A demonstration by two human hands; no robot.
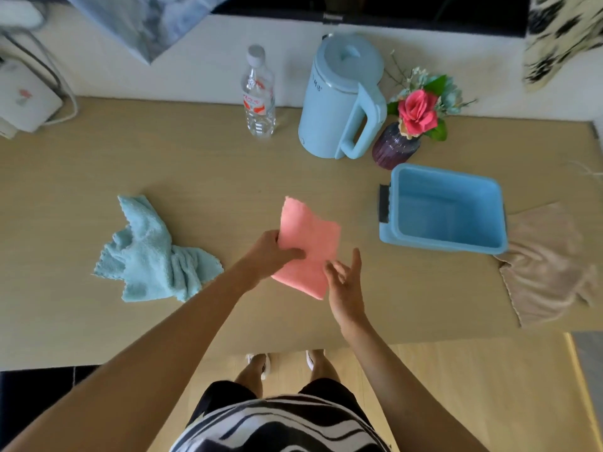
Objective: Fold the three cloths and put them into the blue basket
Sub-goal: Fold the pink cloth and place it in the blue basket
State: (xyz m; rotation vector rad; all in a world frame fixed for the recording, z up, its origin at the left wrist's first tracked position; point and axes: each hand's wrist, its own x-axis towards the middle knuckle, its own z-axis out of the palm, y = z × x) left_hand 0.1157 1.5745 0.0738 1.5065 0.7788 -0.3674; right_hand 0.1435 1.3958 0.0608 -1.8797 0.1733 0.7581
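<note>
A folded pink cloth point(306, 243) is lifted above the middle of the wooden table point(228, 177). My left hand point(274, 256) grips its left edge, thumb on top. Beside the cloth's lower right corner, my right hand point(346, 282) is open with fingers spread, holding nothing. A crumpled light blue cloth point(150, 256) lies on the table to the left. At the right stands the blue basket point(489, 246), empty inside. A rumpled beige cloth point(548, 265) lies just right of the basket, reaching the table's right edge.
Along the back of the table stand a clear plastic bottle point(257, 96), a light blue kettle point(339, 99) and a purple vase with flowers point(396, 148). A white device with cables point(23, 96) sits at the far left. The table's front edge is near my feet.
</note>
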